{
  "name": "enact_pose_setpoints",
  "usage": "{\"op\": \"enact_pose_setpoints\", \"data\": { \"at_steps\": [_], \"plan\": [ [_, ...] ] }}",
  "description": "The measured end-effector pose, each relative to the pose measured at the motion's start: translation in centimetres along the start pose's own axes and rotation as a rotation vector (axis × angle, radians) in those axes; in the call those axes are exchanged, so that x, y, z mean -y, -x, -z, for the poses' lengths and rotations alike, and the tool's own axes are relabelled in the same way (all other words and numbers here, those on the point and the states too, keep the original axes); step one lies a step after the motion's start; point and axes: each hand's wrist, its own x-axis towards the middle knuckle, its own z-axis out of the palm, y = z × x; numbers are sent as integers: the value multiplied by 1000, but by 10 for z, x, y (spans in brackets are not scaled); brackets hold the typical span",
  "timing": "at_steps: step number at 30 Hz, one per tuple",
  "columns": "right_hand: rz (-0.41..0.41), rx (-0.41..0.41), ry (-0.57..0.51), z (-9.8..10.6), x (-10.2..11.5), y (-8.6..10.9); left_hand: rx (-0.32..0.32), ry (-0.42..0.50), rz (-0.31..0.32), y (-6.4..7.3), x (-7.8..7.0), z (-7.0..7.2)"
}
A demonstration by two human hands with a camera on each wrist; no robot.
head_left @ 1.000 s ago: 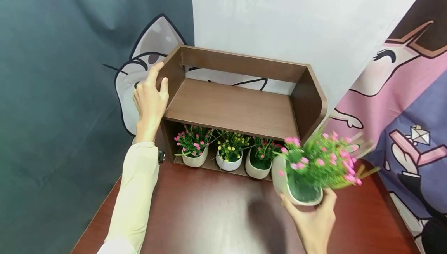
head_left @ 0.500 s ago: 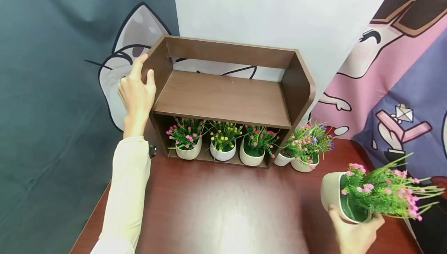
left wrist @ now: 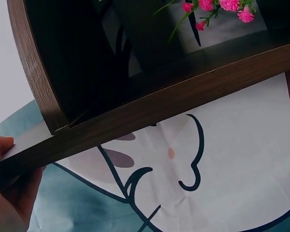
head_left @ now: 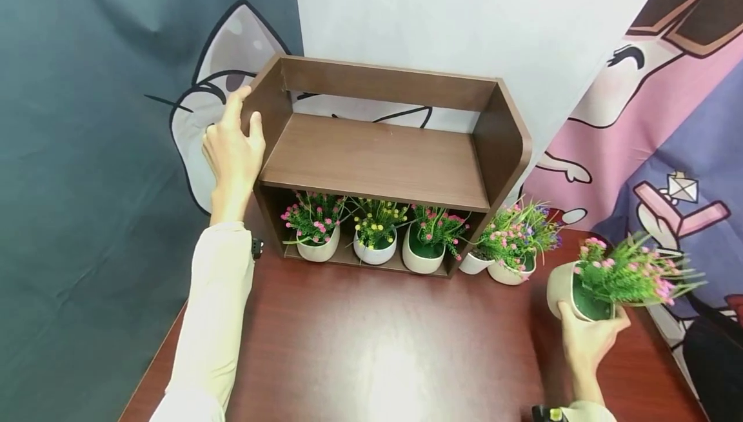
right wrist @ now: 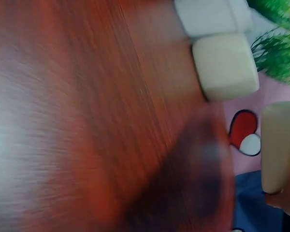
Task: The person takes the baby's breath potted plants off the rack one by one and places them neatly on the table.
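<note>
A brown wooden desk shelf stands at the back of the table. My left hand grips the edge of its left side panel; in the left wrist view the panel lies between thumb and fingers. At the right, my right hand holds a potted plant with pink flowers, tilted so its foliage leans right. The same pot is partly cut off at the right wrist view's edge. Below the shelf board sit three potted plants: one pink, one yellow-flowered and another pink.
Two more potted plants, one in a white pot and one in a cream pot, stand just right of the shelf. The table is glossy reddish wood. Printed cloth hangs behind and at both sides.
My right hand has carried the pink potted plant right, from before the shelf's right end, then slightly farther back. The two pots behind it came into sight. My left hand stays on the panel.
</note>
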Motion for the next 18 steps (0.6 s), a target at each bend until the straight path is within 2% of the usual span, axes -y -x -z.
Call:
{"op": "enact_pose_setpoints", "data": {
  "at_steps": [2, 4, 7, 10, 18],
  "plan": [
    [26, 30, 65, -4, 24, 13, 4, -5, 8, 2, 1, -2],
    [27, 70, 116, -9, 33, 11, 10, -4, 16, 5, 2, -3],
    [21, 148, 175, -14, 29, 0, 18, -6, 17, 8, 2, -5],
    [26, 223, 182, -21, 21, -6, 8, -1, 5, 7, 1, -6],
    [91, 289, 139, -46, 10, -8, -9, -6, -5, 0, 0, -2]
  ]
}}
